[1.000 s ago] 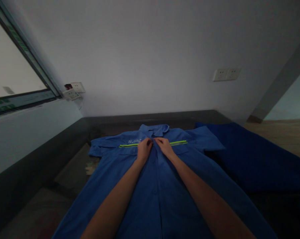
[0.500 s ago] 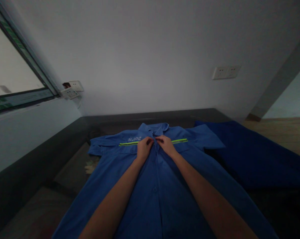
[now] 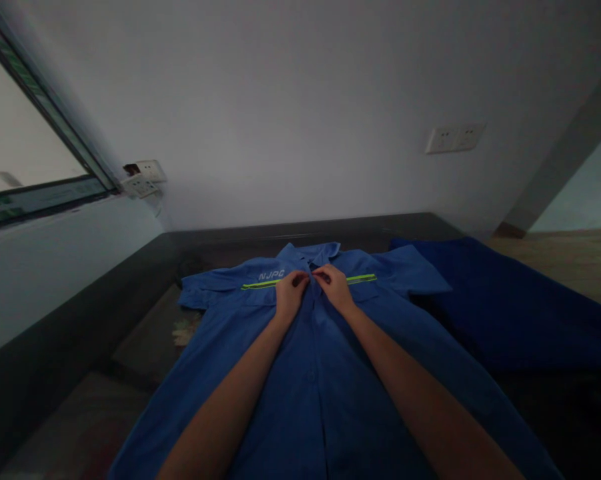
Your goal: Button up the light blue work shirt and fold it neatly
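Blue work shirt (image 3: 293, 380) was lying face-up, left hand (image 3: 289, 293) and right hand (image 3: 335, 288) both pinched pretty much closed on its front placket (image 3: 313, 343), just below the collar (image 3: 326, 252).

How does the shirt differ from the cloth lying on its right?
The shirt is a lighter blue, the cloth a deeper one. The shirt bears lettering and a yellow-green stripe; the cloth shows neither. The left hand and right hand are on the shirt; neither touches the cloth. Both are blue fabric.
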Tool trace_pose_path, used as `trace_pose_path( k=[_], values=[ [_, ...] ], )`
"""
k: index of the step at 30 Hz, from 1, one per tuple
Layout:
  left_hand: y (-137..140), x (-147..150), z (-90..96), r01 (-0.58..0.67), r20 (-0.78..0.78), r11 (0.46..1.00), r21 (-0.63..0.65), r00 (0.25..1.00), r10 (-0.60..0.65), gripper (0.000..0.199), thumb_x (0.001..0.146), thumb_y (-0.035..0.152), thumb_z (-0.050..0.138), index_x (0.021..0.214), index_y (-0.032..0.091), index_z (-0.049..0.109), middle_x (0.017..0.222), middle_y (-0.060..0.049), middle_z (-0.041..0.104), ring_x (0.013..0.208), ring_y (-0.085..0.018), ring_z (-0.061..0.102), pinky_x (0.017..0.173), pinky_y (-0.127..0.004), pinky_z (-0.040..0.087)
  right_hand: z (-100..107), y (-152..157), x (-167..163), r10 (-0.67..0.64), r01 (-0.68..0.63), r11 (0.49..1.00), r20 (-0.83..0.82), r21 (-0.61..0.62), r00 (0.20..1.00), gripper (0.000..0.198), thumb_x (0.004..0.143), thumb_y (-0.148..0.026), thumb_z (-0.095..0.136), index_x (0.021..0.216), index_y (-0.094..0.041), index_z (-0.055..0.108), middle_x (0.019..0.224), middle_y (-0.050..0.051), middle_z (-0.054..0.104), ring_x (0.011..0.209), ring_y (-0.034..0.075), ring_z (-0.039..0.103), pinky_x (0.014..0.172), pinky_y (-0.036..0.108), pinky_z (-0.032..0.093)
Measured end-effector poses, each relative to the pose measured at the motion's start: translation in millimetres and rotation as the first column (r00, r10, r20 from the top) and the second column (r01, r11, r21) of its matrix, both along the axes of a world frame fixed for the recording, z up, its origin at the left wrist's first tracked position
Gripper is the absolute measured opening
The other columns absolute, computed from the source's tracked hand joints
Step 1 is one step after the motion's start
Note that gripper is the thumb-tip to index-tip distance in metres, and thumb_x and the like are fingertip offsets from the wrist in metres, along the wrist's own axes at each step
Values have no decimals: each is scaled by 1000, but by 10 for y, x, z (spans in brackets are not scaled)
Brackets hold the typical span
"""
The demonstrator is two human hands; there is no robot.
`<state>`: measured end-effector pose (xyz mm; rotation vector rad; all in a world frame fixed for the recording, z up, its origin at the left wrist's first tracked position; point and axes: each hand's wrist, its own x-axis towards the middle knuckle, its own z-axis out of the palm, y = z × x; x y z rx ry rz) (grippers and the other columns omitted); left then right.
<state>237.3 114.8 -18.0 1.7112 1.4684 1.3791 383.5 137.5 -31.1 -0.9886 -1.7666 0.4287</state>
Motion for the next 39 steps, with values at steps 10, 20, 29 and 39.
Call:
trace_pose_path(
  k=[10,20,29,39],
  values=[
    [46,58,-69,37,252,988,-150,968,2,19,84,17,54,100,14,62,75,-4,71,72,-15,69,70,-27,55,-37,42,4,17,-17,999,8,-40,1000,11,82,-18,54,86,-18,65,82,4,63,76,17,59,71,28,46],
    [98,-40,-31,45,226,968,-246,974,13,11,73,18,67,83,13,65,60,-2,67,57,-14,64,54,-22,48,-58,-16,-44,-2,6,1000,211,-18,978,4,83,-19,57,85,-19,62,86,4,61,80,18,57,73,28,42],
    [121,-61,-96,13,197,971,-238,980,35,10,72,14,65,81,15,62,55,2,62,52,-12,60,52,-21,43,-56,-40,-49,-8,13,1000,209,-20,978,5,81,-16,60,84,-20,62,86,3,61,79,18,58,72,28,43],
    [72,-46,-85,-18,125,980,-198,991,43,13,72,8,60,82,16,56,58,4,61,55,-12,59,54,-21,42,-51,-49,-69,10,-8,1000,214,-9,977,4,84,-21,59,85,-19,62,85,4,62,77,18,58,71,28,43]
  ],
)
